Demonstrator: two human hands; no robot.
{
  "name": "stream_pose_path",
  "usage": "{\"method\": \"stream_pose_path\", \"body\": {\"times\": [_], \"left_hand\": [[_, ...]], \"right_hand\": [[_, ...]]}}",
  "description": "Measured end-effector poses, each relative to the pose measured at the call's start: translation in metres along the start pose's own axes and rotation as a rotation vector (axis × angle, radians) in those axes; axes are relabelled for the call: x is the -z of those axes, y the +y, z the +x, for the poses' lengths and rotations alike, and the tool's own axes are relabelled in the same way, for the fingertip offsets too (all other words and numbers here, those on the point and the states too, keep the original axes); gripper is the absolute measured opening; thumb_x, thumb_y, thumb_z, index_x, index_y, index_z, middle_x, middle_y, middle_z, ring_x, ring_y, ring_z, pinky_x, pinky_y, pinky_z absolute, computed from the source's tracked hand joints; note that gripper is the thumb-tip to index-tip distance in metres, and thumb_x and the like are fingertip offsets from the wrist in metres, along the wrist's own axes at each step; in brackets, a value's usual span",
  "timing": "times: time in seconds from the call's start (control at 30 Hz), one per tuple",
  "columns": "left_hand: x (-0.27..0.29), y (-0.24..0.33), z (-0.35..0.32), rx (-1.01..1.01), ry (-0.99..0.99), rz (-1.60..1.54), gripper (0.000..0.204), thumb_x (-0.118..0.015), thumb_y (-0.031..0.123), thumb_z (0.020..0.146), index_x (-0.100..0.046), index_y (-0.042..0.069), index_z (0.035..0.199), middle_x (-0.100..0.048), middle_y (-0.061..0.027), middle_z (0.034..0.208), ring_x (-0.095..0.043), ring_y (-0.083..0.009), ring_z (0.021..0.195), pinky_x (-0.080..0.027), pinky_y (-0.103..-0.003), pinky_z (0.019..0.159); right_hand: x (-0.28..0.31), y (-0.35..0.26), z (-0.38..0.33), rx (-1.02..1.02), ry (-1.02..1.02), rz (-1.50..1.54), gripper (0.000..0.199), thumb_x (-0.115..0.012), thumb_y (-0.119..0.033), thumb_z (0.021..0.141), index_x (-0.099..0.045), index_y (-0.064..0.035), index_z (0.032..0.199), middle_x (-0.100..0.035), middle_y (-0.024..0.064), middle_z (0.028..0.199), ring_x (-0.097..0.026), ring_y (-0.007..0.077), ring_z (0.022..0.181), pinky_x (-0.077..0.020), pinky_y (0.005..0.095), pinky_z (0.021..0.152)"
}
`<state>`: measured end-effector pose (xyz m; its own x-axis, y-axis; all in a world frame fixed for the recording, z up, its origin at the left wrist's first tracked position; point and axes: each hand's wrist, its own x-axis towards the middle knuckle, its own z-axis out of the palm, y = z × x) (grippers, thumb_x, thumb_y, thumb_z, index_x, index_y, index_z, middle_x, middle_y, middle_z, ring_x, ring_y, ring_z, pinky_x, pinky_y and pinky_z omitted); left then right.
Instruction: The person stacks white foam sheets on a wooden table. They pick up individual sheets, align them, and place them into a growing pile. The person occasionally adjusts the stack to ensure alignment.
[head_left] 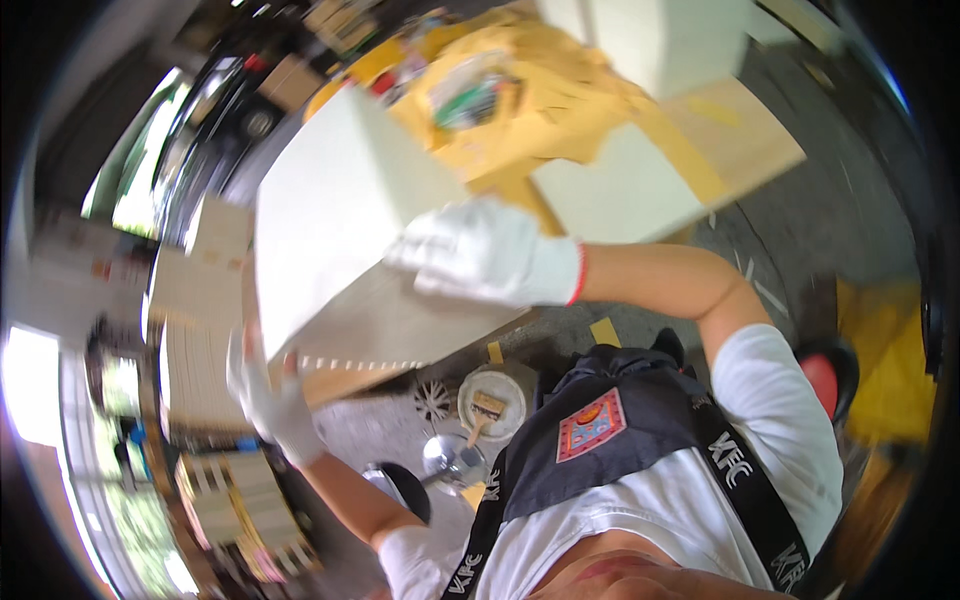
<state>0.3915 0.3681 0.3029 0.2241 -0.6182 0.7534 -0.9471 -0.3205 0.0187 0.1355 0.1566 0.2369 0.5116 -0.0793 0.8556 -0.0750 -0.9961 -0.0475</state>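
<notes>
A large white box-like piece [320,210] with flat faces stands tilted in front of me, over the edge of a wooden table. My right hand [490,255], in a white knit glove with a red cuff, is closed over its near right edge, slightly blurred. At its lower left corner is my left hand [270,400], also gloved, with thumb and fingers around the corner. A row of small pale marks [365,363] runs along the piece's lower edge. What the piece is made of, and whether it is hollow, I cannot tell.
Crumpled yellow paper [530,60] and a white sheet [610,190] lie on the table. Another tall white piece [660,40] stands behind. Stacked cream boards [200,375] are at left. Below are a bucket [510,385] with a brush [487,408] and a round stool [400,490].
</notes>
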Motion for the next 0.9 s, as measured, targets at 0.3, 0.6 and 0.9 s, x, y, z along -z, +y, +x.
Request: {"method": "stream_pose_path", "body": {"times": [0.3,0.6,0.9], "left_hand": [[-0.169,0.287,-0.084,-0.461,-0.518,-0.938,0.036,-0.077,0.008,0.076,-0.07,0.006,0.112,-0.067,-0.0158,0.121,-0.063,-0.0353,0.114,-0.049,-0.042,0.098],[-0.346,0.515,-0.097,-0.888,-0.766,-0.543,0.041,-0.066,0.022,0.088,-0.059,0.012,0.127,-0.061,-0.0146,0.126,-0.058,-0.0344,0.117,-0.048,-0.044,0.098],[-0.425,0.575,-0.047,-1.629,-0.817,-0.405,0.022,-0.057,0.012,0.09,-0.058,0.011,0.112,-0.065,-0.0115,0.106,-0.066,-0.0342,0.093,-0.054,-0.044,0.08]], "right_hand": [[0.032,0.002,-0.264,-0.845,-0.204,0.261,0.036,-0.062,-0.029,0.093,-0.063,-0.0163,0.126,-0.068,0.0112,0.112,-0.065,0.0324,0.103,-0.0524,0.0429,0.089],[0.118,-0.008,-0.401,-1.484,-0.027,0.127,0.031,-0.062,-0.034,0.093,-0.07,-0.017,0.118,-0.07,0.0118,0.109,-0.066,0.0337,0.102,-0.0533,0.0424,0.088],[0.147,-0.016,-0.457,-1.599,0.171,0.162,0.031,-0.062,-0.033,0.093,-0.071,-0.0171,0.118,-0.07,0.0126,0.109,-0.067,0.0339,0.099,-0.0535,0.0433,0.086]]}}
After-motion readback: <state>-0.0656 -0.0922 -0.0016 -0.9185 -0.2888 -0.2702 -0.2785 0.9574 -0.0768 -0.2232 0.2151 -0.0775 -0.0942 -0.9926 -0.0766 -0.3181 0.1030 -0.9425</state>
